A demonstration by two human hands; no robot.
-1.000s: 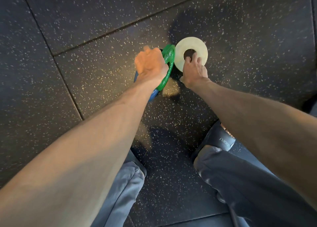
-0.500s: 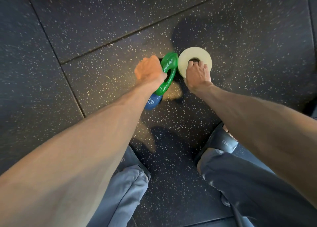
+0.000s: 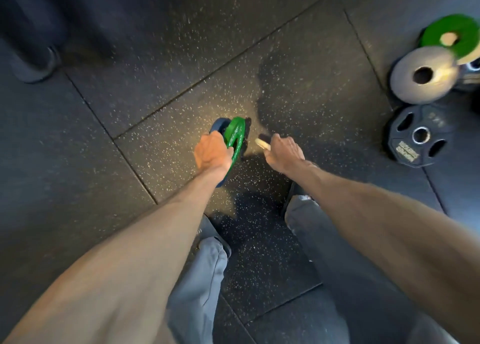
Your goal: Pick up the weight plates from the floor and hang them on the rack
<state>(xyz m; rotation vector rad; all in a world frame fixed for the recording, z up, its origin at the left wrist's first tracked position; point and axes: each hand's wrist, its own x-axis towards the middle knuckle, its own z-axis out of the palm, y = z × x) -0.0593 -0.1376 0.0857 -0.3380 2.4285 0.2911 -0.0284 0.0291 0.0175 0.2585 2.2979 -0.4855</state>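
My left hand (image 3: 211, 152) is closed around two small plates held on edge above the floor: a green plate (image 3: 235, 136) and a blue plate (image 3: 217, 127) behind it. My right hand (image 3: 284, 150) grips a white plate (image 3: 261, 144), of which only a thin edge shows past the fingers. Both hands hang over the speckled black rubber floor (image 3: 181, 84), just ahead of my knees.
At the right edge several plates lie together: a green plate (image 3: 453, 35), a grey plate (image 3: 422, 74) and a black plate with grip holes (image 3: 419, 136). A dark shoe and leg (image 3: 36, 58) stand at the upper left. My grey trouser legs fill the bottom.
The white plate has come off the floor in my right hand. Both hands have risen, and the view has swung to bring the plates at the right into sight.
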